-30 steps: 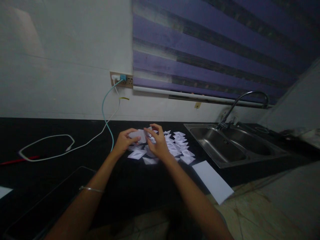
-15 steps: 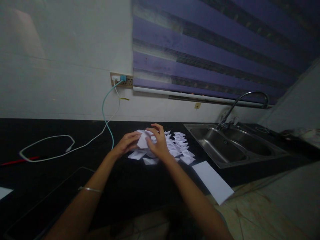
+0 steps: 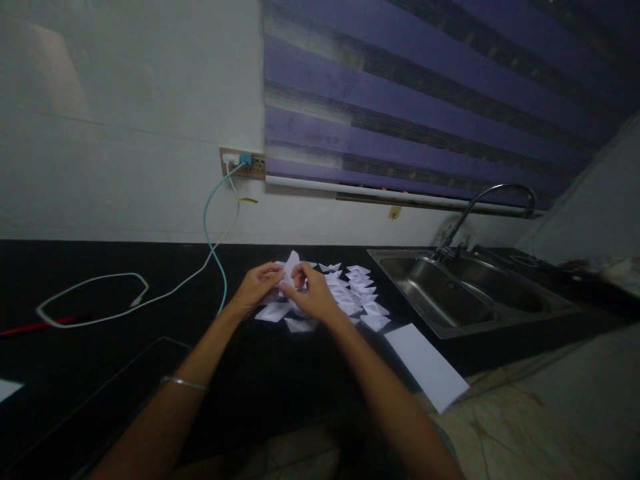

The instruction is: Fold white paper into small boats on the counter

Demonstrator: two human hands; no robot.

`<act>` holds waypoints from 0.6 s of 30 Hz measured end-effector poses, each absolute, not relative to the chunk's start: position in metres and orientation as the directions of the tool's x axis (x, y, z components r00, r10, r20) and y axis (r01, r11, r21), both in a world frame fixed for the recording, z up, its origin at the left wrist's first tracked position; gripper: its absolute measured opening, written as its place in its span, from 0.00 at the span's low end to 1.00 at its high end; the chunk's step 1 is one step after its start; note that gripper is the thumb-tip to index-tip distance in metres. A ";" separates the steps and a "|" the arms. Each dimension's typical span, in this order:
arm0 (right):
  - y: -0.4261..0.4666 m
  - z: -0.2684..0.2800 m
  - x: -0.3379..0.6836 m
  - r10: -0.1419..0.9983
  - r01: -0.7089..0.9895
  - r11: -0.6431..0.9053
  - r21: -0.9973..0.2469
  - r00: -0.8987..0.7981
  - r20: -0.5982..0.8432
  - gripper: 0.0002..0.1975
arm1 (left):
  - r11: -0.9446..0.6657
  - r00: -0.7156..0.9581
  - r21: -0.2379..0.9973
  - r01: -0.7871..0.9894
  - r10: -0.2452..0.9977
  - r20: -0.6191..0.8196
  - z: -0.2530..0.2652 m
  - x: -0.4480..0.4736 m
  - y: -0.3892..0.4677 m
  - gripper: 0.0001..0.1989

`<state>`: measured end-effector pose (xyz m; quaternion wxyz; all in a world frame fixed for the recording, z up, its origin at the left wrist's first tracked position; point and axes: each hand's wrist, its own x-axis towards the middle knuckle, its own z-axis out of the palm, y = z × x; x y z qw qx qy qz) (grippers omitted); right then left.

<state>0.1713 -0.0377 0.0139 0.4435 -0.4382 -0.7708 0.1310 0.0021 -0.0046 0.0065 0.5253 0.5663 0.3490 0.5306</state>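
Between my two hands is a piece of folded white paper (image 3: 291, 264), its pointed tip sticking up above my fingers. My left hand (image 3: 257, 287) pinches it from the left side. With thumb and curled fingers, my right hand (image 3: 311, 293) grips it from the right. The lower part of the paper is hidden by my fingers. Several folded paper boats (image 3: 350, 297) lie close together on the black counter behind and to the right of my hands. Another folded paper piece (image 3: 274, 311) rests just below my left hand.
A stack of white paper sheets (image 3: 427, 367) lies at the counter's front edge. To the right is a double steel sink (image 3: 435, 287) with a tall faucet (image 3: 467, 207). A white cable (image 3: 173, 291) and a red pen (image 3: 30, 325) lie on the left.
The paper in my hands has turned so that a pointed end stands upright. My right fingers, raised and spread before, have curled down around it.
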 end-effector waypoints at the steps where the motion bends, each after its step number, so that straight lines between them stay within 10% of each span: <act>1: -0.037 0.014 0.171 0.794 0.563 0.580 -0.588 -0.230 0.563 0.18 | -0.227 0.174 0.963 -0.145 0.952 0.251 0.007 0.002 -0.005 0.14; 18: -0.036 0.008 0.170 0.674 0.441 0.725 -0.529 -0.293 0.678 0.07 | -0.266 0.270 0.918 -0.295 0.898 0.347 -0.008 -0.009 0.006 0.23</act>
